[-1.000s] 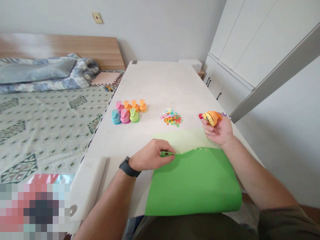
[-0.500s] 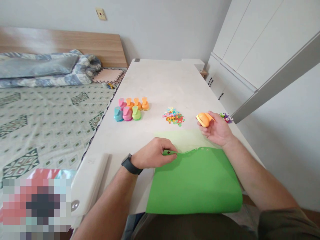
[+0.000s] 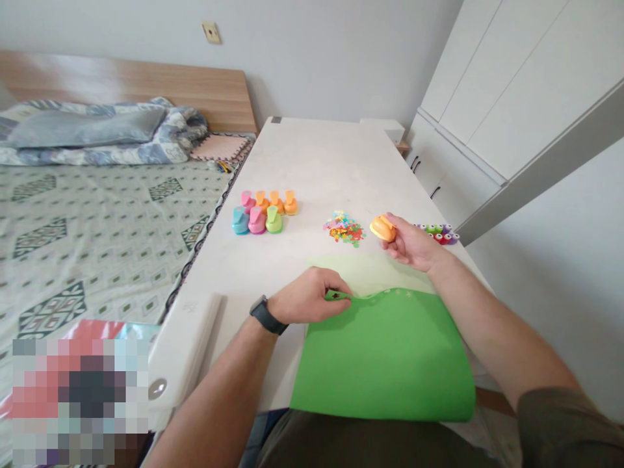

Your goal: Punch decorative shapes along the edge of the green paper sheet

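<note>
My left hand (image 3: 312, 296), a dark watch on its wrist, pinches the far edge of a green sheet (image 3: 385, 357). Small shaped holes run along that edge, and the near part of the sheet curves down over the table's front edge by my body. Raised above the table, my right hand (image 3: 409, 242) is closed around an orange craft punch (image 3: 383, 229). A heap of colourful paper cutouts (image 3: 345, 229) lies just left of the punch. Beyond the green sheet is a pale green sheet (image 3: 361, 270), partly covered by it.
Several craft punches (image 3: 257, 221) stand in two rows at the table's left. Small colourful objects with eye-like dots (image 3: 441, 234) sit by the right edge, partly behind my right forearm. A long white device (image 3: 188, 351) lies at the front left. A bed (image 3: 112, 214) adjoins the left side.
My right hand has moved left with the orange punch, closer to the cutouts, uncovering more of the small objects behind it. The view has shifted slightly. My left hand keeps its pinch.
</note>
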### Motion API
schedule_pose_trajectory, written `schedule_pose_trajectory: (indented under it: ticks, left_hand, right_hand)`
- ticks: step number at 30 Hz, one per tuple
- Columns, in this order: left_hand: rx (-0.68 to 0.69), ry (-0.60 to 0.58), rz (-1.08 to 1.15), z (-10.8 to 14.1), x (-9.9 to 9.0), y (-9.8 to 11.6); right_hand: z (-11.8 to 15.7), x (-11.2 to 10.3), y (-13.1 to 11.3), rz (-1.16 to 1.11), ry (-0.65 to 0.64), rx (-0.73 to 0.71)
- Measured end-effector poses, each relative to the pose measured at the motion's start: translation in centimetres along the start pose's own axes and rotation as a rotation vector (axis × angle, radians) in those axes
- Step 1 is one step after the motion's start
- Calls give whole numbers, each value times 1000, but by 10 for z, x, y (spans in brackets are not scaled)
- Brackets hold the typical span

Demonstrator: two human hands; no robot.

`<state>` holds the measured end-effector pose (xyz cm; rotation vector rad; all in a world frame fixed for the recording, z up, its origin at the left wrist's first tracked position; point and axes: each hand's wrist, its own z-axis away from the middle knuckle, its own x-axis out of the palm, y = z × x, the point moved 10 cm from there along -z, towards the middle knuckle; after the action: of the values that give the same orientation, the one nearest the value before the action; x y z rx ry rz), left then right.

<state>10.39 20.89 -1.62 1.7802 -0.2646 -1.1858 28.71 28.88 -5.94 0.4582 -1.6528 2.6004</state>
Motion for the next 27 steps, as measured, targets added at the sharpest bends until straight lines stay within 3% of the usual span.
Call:
schedule_pose_trajectory:
  ticks: [7, 13, 19, 27]
  left_hand:
    - [-11, 9, -5, 1, -1, -3]
    - [-7, 9, 3, 0, -2, 0]
    - [-11, 13, 11, 0, -2, 0]
    - [-201, 235, -36, 3, -26, -22]
  right_hand:
    - [-16, -7, 3, 35, 112, -50]
    - [-15, 0, 5, -41, 18, -11]
    - [-12, -7, 0, -64, 45, -37]
    - [5, -22, -17, 30, 112, -148]
